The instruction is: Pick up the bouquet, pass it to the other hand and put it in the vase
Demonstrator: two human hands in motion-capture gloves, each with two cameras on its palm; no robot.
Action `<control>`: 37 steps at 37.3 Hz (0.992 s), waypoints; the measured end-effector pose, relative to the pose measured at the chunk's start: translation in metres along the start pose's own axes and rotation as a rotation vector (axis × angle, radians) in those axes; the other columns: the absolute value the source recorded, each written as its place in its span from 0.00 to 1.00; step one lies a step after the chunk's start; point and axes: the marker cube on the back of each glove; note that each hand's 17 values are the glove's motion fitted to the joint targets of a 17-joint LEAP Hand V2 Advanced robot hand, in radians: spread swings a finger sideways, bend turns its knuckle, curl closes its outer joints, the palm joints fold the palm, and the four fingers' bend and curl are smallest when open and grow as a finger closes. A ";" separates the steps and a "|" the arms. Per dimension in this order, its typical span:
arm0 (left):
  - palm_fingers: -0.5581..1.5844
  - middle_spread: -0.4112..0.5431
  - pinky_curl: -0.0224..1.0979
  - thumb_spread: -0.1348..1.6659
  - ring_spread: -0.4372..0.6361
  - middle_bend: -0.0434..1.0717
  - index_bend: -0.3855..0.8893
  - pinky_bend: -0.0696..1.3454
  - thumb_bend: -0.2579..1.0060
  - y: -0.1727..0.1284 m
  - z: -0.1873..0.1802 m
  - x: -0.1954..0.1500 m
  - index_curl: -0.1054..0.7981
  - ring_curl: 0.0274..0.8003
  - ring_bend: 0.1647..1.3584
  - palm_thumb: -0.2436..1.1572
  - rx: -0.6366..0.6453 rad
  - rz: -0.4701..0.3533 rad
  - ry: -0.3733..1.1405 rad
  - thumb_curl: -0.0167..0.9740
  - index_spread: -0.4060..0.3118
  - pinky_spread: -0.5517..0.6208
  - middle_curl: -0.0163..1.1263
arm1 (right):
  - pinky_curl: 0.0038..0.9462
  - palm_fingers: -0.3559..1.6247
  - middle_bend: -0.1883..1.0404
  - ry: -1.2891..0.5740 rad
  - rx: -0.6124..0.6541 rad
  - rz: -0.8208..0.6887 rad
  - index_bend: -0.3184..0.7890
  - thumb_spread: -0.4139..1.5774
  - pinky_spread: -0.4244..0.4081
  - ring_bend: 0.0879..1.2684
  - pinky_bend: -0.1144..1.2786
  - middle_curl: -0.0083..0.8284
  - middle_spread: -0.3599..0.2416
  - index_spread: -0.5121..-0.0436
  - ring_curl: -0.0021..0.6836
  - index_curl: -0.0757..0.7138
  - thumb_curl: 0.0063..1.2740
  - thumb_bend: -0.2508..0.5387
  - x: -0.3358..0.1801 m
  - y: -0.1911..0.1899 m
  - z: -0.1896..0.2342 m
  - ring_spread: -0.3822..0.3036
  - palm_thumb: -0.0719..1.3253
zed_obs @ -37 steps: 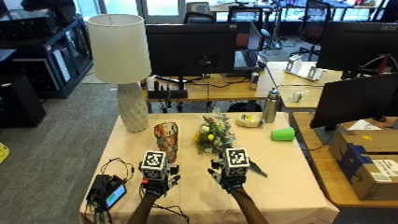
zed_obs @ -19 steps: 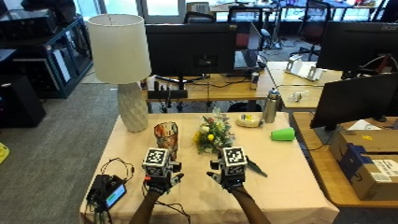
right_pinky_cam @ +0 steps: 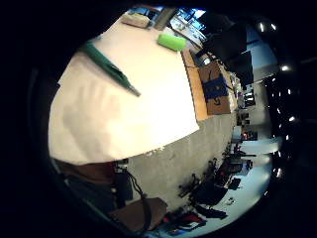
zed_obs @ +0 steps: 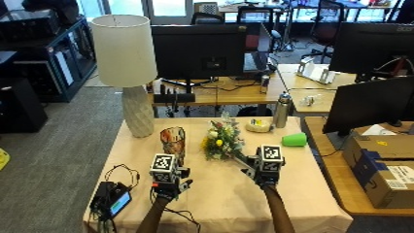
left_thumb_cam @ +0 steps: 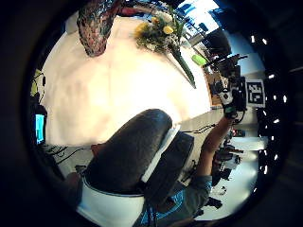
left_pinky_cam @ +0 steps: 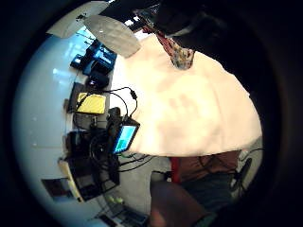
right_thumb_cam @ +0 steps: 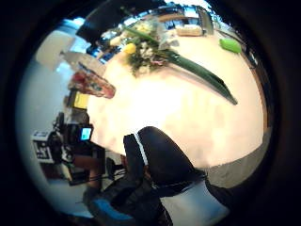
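Step in hand, as judged: reaching for the bouquet. The right hand [zed_obs: 267, 178] hovers above the surface [zed_obs: 220, 204]; its fingers [right_thumb_cam: 157, 162] appear curled and hold nothing. The left hand [zed_obs: 165, 187] hovers alongside; its finger state cannot be determined. Grasp at the green stems [zed_obs: 244, 163], which lie just ahead of the right fingers, not at the blooms. The bouquet [zed_obs: 220, 141] has yellow and white flowers and lies flat. The patterned glass vase [zed_obs: 173, 141] stands upright just beyond the left hand, beside the blooms.
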 end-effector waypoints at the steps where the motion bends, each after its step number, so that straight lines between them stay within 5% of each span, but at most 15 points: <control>1: 0.32 0.71 0.30 0.61 0.85 0.25 0.39 0.50 0.17 -0.001 0.001 0.000 0.28 0.27 0.39 0.15 0.001 -0.001 0.001 0.18 0.63 0.86 0.26 | 0.34 0.14 0.29 -0.001 -0.005 0.005 0.39 0.75 0.90 0.10 0.48 0.31 0.73 0.26 0.26 0.34 0.18 0.30 0.006 -0.005 0.005 0.87 0.24; 13: 0.31 0.71 0.31 0.61 0.85 0.25 0.39 0.50 0.17 -0.007 0.013 0.001 0.31 0.28 0.39 0.14 -0.017 0.001 0.016 0.20 0.63 0.86 0.28 | 0.36 0.11 0.27 -0.125 -0.018 0.014 0.39 0.74 0.91 0.09 0.52 0.29 0.77 0.26 0.28 0.33 0.20 0.29 0.044 -0.051 0.052 0.89 0.26; 23: 0.30 0.72 0.31 0.61 0.85 0.25 0.39 0.51 0.17 -0.006 0.020 -0.002 0.32 0.29 0.40 0.14 -0.046 0.004 0.014 0.21 0.63 0.86 0.29 | 0.36 0.13 0.30 -0.625 -0.206 -0.261 0.38 0.74 0.90 0.10 0.52 0.30 0.73 0.28 0.30 0.32 0.23 0.33 0.015 -0.043 0.085 0.89 0.36; 28: 0.30 0.72 0.32 0.61 0.86 0.25 0.39 0.51 0.17 -0.002 0.016 -0.002 0.32 0.29 0.40 0.14 -0.056 0.002 0.025 0.21 0.62 0.86 0.29 | 0.37 0.16 0.31 -0.469 -0.180 -0.078 0.37 0.74 0.89 0.12 0.53 0.31 0.69 0.29 0.32 0.31 0.24 0.33 0.032 -0.048 0.103 0.87 0.41; 32: 0.30 0.72 0.32 0.61 0.86 0.25 0.40 0.51 0.17 -0.009 0.026 -0.006 0.33 0.29 0.40 0.14 -0.048 -0.003 0.028 0.22 0.62 0.86 0.30 | 0.36 0.30 0.32 -0.438 -0.141 0.003 0.41 0.74 0.86 0.22 0.54 0.33 0.60 0.32 0.35 0.32 0.28 0.40 0.034 -0.048 0.107 0.82 0.52; 35: 0.30 0.73 0.32 0.61 0.86 0.25 0.40 0.52 0.17 -0.010 0.030 -0.008 0.33 0.29 0.40 0.14 -0.057 -0.002 0.033 0.22 0.62 0.86 0.30 | 0.30 0.48 0.35 -0.357 -0.087 0.089 0.55 0.74 0.83 0.27 0.44 0.35 0.53 0.35 0.36 0.39 0.30 0.46 0.039 -0.049 0.109 0.69 0.60; 36: 0.30 0.73 0.32 0.61 0.86 0.24 0.40 0.52 0.17 -0.009 0.030 -0.007 0.33 0.29 0.40 0.14 -0.063 -0.001 0.038 0.22 0.62 0.86 0.30 | 0.32 0.43 0.31 -0.334 -0.061 0.109 0.51 0.73 0.83 0.26 0.47 0.34 0.53 0.34 0.36 0.38 0.30 0.44 0.040 -0.051 0.109 0.70 0.59; 37: 0.30 0.73 0.32 0.61 0.86 0.24 0.40 0.52 0.17 -0.007 0.029 -0.006 0.33 0.29 0.40 0.14 -0.070 -0.001 0.045 0.22 0.62 0.86 0.30 | 0.31 0.49 0.35 -0.317 -0.032 0.123 0.58 0.73 0.82 0.28 0.42 0.37 0.51 0.36 0.41 0.45 0.31 0.45 0.040 -0.053 0.108 0.65 0.61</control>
